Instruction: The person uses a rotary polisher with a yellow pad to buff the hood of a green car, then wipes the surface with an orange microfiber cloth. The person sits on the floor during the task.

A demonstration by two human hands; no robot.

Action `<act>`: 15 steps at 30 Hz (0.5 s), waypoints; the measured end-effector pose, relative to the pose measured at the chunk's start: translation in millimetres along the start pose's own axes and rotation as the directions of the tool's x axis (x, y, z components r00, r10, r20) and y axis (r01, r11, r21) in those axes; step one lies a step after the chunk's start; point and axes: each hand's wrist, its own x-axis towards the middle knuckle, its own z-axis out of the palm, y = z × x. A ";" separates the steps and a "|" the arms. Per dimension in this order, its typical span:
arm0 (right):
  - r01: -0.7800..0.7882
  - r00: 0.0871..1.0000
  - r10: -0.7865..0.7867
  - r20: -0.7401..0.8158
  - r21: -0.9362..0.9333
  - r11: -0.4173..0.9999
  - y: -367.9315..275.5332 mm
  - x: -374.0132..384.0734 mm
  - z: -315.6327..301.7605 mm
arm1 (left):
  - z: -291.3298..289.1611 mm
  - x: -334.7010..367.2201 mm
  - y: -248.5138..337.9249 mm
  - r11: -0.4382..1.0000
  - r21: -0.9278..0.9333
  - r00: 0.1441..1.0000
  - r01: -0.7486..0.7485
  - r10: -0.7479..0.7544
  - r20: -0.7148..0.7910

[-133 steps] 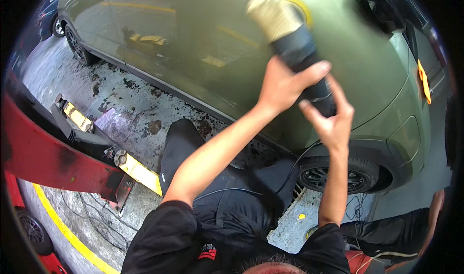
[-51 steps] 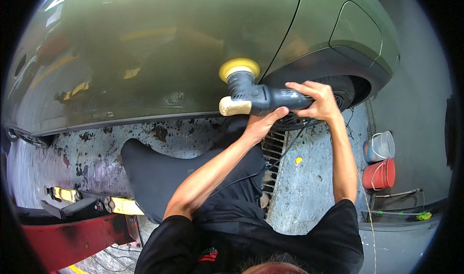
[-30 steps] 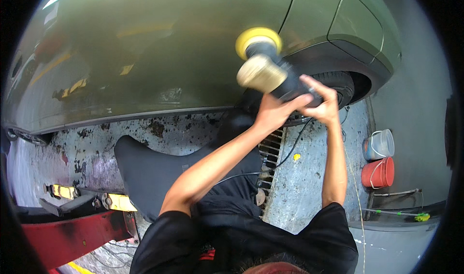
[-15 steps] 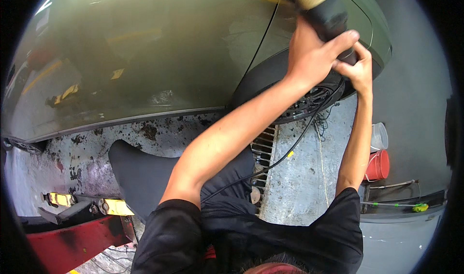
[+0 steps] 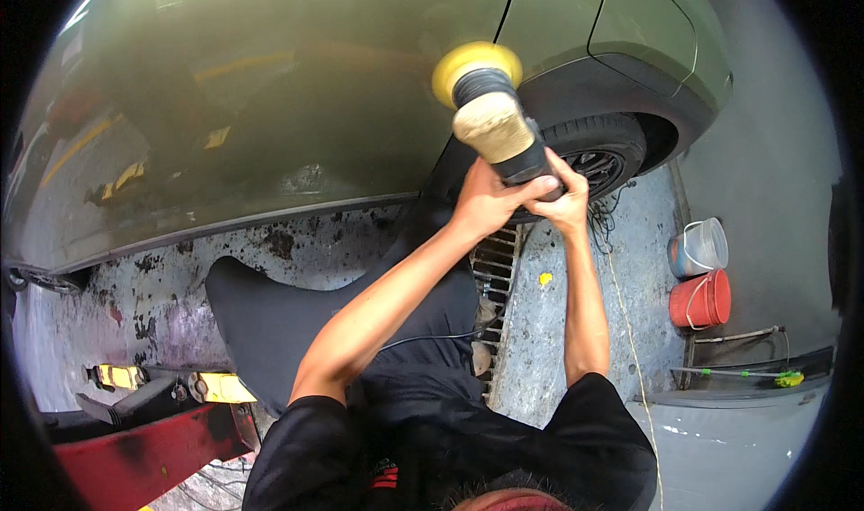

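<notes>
Both my hands are wrapped round the dark handle of a car polisher (image 5: 497, 126) with a tan head cover. Its round yellow pad (image 5: 475, 58) is smeared by motion and lies against the green car body (image 5: 342, 88), beside the door seam. My left hand (image 5: 490, 200) is closed on the handle nearer the head. At the rear end of the handle, my right hand (image 5: 567, 196) grips too, its fingers partly hidden behind the tool. Below the polisher is the car's wheel (image 5: 594, 155). A dark cord (image 5: 432, 336) runs across my lap.
A clear bucket (image 5: 702, 245) and a red bucket (image 5: 702, 300) stand along the right wall. A floor drain grate (image 5: 495, 268) runs beside my leg. At lower left is a red lift arm (image 5: 153, 448) with yellow parts. A green-tipped stick (image 5: 738, 372) lies at right.
Both hands have brought the polisher down and to the left, from over the rear panel to beside the door seam. The wheel and the buckets show more fully.
</notes>
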 end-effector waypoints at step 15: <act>0.049 0.993 -0.045 0.112 -0.032 0.998 8.4 -29.8 168.3 | -162.2 -100.2 -10.4 0.952 0.115 0.953 0.284 -0.266 -0.147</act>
